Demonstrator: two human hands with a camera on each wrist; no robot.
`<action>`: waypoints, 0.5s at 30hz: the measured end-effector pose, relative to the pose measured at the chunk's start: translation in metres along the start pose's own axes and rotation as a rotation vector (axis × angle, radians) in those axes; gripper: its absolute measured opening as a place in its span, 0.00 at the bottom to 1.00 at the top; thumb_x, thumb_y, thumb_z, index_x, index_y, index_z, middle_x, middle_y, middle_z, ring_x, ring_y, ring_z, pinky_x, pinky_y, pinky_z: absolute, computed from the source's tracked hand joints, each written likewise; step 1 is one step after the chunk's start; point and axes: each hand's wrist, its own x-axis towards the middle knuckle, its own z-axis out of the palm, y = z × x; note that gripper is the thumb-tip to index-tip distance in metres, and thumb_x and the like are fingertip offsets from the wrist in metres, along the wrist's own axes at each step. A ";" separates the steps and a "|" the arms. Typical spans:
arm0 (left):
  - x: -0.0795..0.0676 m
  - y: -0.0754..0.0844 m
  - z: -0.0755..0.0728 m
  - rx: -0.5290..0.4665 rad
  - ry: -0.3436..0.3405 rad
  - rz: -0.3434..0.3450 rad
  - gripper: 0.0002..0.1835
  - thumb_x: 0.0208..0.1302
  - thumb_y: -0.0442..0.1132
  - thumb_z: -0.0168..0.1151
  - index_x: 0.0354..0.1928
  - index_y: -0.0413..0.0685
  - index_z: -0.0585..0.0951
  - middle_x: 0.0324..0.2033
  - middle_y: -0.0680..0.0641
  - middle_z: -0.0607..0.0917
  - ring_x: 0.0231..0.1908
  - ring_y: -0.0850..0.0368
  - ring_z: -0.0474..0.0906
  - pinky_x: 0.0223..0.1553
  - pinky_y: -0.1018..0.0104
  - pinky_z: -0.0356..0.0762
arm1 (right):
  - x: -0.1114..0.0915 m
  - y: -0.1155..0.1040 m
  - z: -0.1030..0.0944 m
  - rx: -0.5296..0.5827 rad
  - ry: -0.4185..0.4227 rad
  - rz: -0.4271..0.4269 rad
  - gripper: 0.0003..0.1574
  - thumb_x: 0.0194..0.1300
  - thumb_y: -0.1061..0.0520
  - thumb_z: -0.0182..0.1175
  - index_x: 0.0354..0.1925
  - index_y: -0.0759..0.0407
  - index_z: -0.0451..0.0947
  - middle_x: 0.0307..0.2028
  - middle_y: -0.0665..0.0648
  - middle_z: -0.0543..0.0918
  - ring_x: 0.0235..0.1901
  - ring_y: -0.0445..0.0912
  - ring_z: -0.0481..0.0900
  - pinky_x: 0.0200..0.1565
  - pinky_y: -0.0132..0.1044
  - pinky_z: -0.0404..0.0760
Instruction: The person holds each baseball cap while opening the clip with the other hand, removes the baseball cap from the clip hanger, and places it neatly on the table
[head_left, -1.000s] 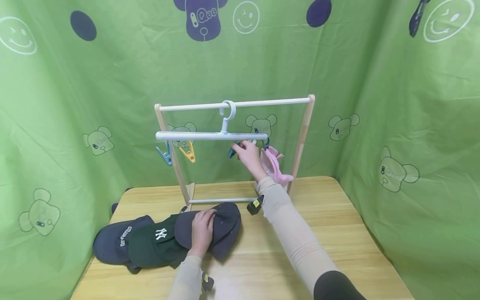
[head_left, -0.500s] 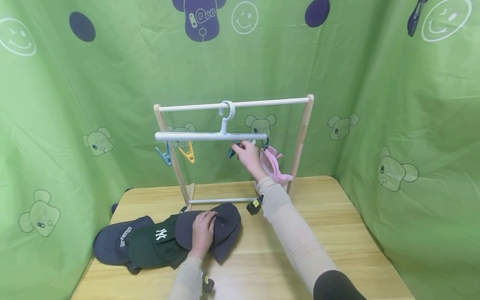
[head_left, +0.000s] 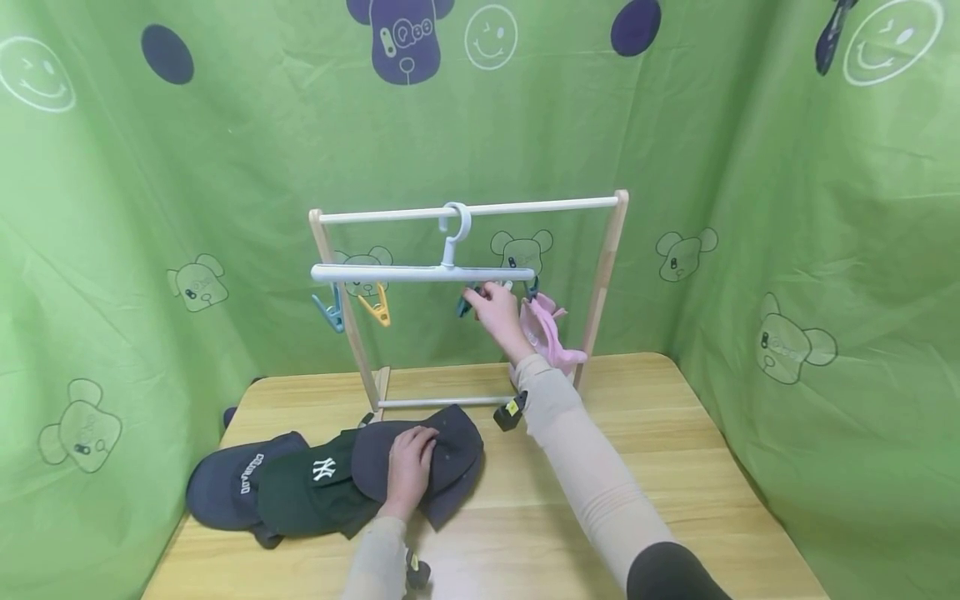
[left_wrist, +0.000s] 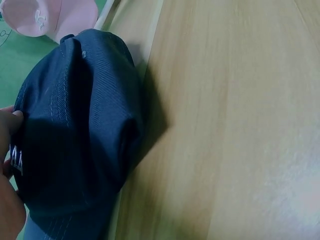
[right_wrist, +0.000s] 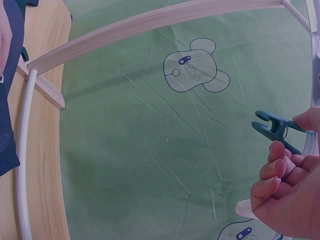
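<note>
My left hand [head_left: 409,471] grips a dark navy cap [head_left: 457,450] lying at the right end of a row of caps. In the left wrist view, the thumb and fingers hold the edge of that cap [left_wrist: 95,115]. Up at the hanger [head_left: 390,272], my right hand [head_left: 498,312] pinches a dark green clothespin [head_left: 467,302]. The right wrist view shows this clothespin [right_wrist: 275,129] with its tips slightly apart and nothing between them. A dark green cap [head_left: 315,487] with a white logo overlaps a navy cap [head_left: 225,487] with white lettering.
A wooden rack [head_left: 611,250] carries the hanger from its top bar. Blue [head_left: 332,310] and yellow [head_left: 377,305] clothespins hang at its left. A pink cap [head_left: 551,333] hangs from a clip at the right end. Green curtains [head_left: 450,142] surround the wooden table [head_left: 637,467].
My left hand has shifted slightly right on the dark navy cap, and the cap's lower flap has moved a little. The right hand stays on the clothespin.
</note>
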 end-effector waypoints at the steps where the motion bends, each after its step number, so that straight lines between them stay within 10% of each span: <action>1: 0.000 0.000 0.000 -0.001 -0.006 0.000 0.08 0.63 0.34 0.63 0.42 0.48 0.86 0.43 0.45 0.85 0.48 0.46 0.79 0.55 0.49 0.74 | 0.000 0.000 0.000 0.001 -0.001 0.001 0.18 0.66 0.45 0.58 0.25 0.53 0.69 0.21 0.50 0.74 0.22 0.43 0.71 0.24 0.31 0.69; 15: -0.003 -0.007 0.006 -0.063 -0.070 -0.036 0.07 0.64 0.33 0.62 0.42 0.47 0.86 0.44 0.43 0.86 0.50 0.45 0.79 0.62 0.39 0.67 | 0.000 0.001 0.000 -0.023 0.001 -0.006 0.18 0.66 0.45 0.58 0.25 0.54 0.69 0.22 0.51 0.74 0.22 0.43 0.71 0.25 0.31 0.69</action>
